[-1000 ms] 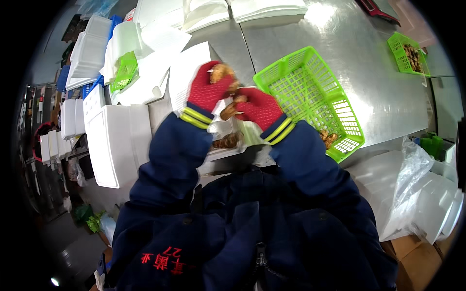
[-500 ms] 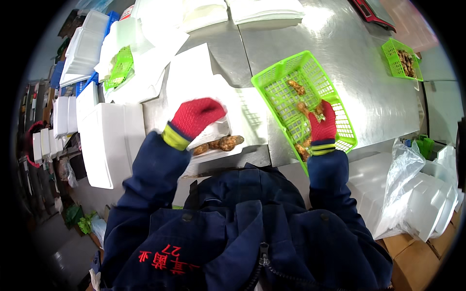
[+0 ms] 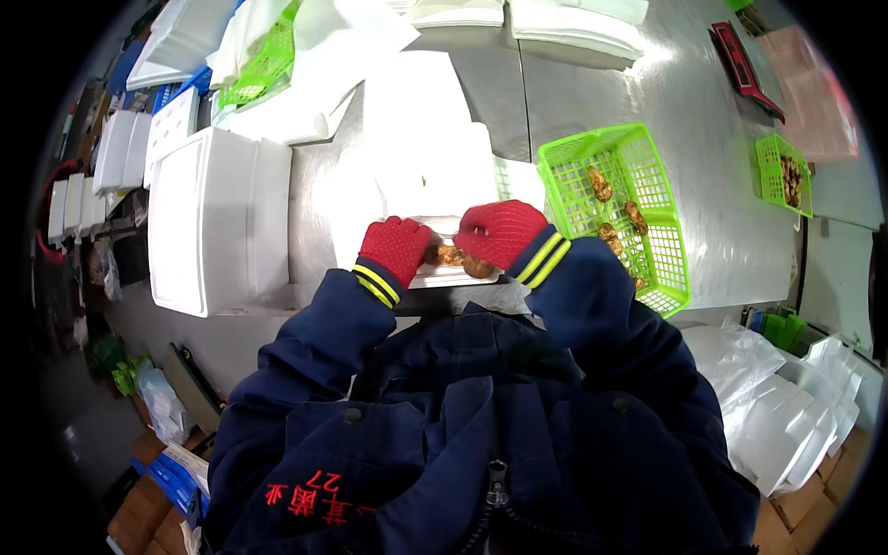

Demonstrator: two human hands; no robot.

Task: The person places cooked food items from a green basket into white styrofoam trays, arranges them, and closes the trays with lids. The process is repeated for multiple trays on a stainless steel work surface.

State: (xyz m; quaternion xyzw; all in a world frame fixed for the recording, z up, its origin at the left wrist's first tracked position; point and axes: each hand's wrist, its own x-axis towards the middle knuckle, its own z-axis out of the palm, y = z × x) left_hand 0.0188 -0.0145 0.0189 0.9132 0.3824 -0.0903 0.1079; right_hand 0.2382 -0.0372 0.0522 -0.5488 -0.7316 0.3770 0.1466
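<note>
Both my hands wear red knitted gloves and meet over a white lined tray [image 3: 442, 279] at the table's near edge. Short, knobbly brown mushrooms [image 3: 450, 254] lie in a row in it. My left hand [image 3: 396, 252] is curled at the row's left end, its fingertips against a mushroom. From the right, my right hand [image 3: 501, 233] is closed just above the row's other end; whatever its fingers hold is hidden by the glove. Right of it stands a bright green plastic basket [image 3: 661, 180] with several loose brown mushrooms [image 3: 600, 184] inside.
A large white foam box [image 3: 217, 222] stands at left. White sheets [image 3: 416, 92] cover the table behind the tray, with stacked white sheets [image 3: 578, 28] farther back. At far right are a smaller green basket [image 3: 768, 176] of brown pieces and a red-edged device [image 3: 740, 69].
My right hand has left the green basket and come over the tray. My left hand has lowered to the mushrooms. The view has shifted, so the table's things appear moved.
</note>
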